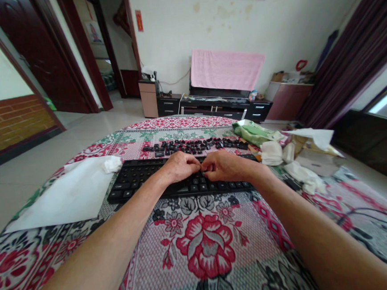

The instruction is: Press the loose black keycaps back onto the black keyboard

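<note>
A black keyboard lies across the middle of the flowered tablecloth. My left hand and my right hand rest on its middle, fingertips meeting in a pinch over the keys. What sits between the fingers is too small to make out. Beyond the keyboard lie several loose black keycaps in rough rows.
A white sheet of paper with a crumpled tissue lies left of the keyboard. At the right are a green packet, crumpled tissues and white paper. A low TV stand under a pink cloth stands at the far wall.
</note>
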A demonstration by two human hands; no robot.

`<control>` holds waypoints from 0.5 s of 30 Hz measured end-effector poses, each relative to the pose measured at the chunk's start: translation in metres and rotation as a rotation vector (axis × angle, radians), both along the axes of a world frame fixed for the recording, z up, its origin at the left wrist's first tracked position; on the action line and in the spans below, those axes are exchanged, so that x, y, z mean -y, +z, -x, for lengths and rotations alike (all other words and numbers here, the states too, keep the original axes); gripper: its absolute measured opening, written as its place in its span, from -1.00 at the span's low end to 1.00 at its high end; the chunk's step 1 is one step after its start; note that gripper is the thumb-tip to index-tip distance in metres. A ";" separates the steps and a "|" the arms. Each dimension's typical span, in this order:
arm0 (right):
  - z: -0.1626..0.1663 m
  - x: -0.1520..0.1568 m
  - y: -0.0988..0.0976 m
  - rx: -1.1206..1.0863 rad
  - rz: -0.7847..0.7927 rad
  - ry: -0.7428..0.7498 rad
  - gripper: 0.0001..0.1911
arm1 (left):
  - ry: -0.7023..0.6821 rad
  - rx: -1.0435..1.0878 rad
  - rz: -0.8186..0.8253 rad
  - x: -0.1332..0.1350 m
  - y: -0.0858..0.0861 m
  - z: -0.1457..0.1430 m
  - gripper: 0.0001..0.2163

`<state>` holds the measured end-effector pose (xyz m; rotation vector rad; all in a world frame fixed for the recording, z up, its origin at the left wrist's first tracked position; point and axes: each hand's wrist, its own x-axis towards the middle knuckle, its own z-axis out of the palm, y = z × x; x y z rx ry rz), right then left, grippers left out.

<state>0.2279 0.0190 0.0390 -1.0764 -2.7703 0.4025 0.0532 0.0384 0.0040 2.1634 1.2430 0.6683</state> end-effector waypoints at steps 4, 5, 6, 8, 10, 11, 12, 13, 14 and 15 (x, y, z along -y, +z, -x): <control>-0.002 -0.001 0.003 0.020 0.021 0.033 -0.78 | -0.020 0.017 -0.010 -0.002 -0.002 0.001 -0.80; -0.003 -0.002 0.003 0.023 0.012 0.040 -0.79 | -0.020 0.016 -0.010 -0.002 -0.002 0.001 -0.81; -0.003 -0.002 0.003 0.025 0.004 0.045 -0.79 | -0.019 0.014 -0.010 -0.002 -0.003 0.001 -0.81; -0.003 -0.001 0.004 0.024 -0.007 0.040 -0.79 | -0.019 0.008 -0.009 -0.001 -0.002 0.000 -0.81; -0.003 -0.001 0.003 0.013 -0.005 0.022 -0.80 | -0.020 0.007 -0.012 -0.001 -0.002 0.000 -0.81; -0.003 -0.001 0.002 0.006 0.005 0.012 -0.79 | -0.023 0.009 -0.013 0.000 -0.002 0.000 -0.81; -0.003 -0.002 0.002 0.001 0.019 0.001 -0.79 | -0.024 0.012 -0.013 0.000 -0.001 0.000 -0.81; -0.004 -0.002 0.001 -0.003 0.035 -0.012 -0.79 | -0.024 0.015 -0.012 0.000 -0.001 0.000 -0.81; -0.004 -0.003 0.000 -0.004 0.051 -0.025 -0.79 | -0.023 0.018 -0.009 0.000 -0.001 0.001 -0.81; -0.005 -0.003 -0.001 -0.003 0.064 -0.039 -0.79 | -0.022 0.019 -0.007 0.000 -0.001 0.001 -0.81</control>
